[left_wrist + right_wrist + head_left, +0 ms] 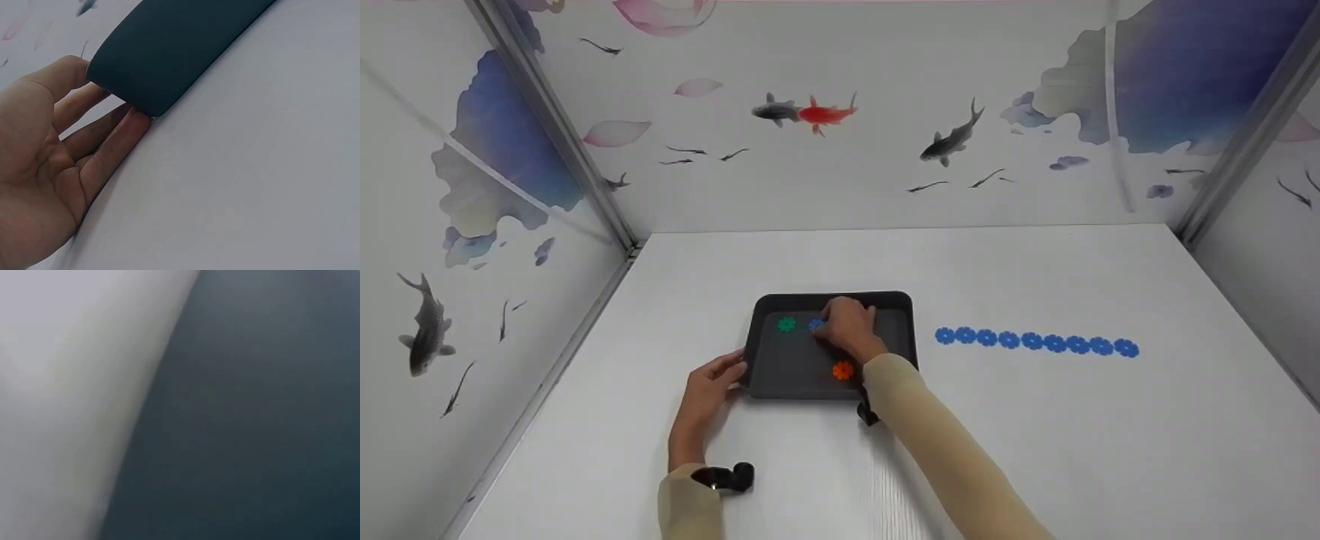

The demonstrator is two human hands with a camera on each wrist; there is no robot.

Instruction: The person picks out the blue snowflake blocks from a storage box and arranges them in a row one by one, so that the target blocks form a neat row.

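Note:
A dark grey rectangular tray [802,386] lies on the white table. My left hand [709,394] holds its left side; in the left wrist view the thumb is on the rim and the other fingers [115,149] reach to the lower edge. My right hand [847,326] is inside the tray, fingers curled, its fingertips at a blue flower-shaped disc [815,324] that they partly cover. To the left lies a green flower-shaped disc [786,324], and nearer me an orange one [843,370]. The right wrist view shows only blurred dark tray surface [242,410] and a pale area.
Right of the tray, several blue flower-shaped discs [1033,341] lie side by side in a slightly slanting row. White panels with painted fish [952,139] stand behind and at the sides of the table [1020,442]. A black wrist camera [727,477] sits on the left sleeve.

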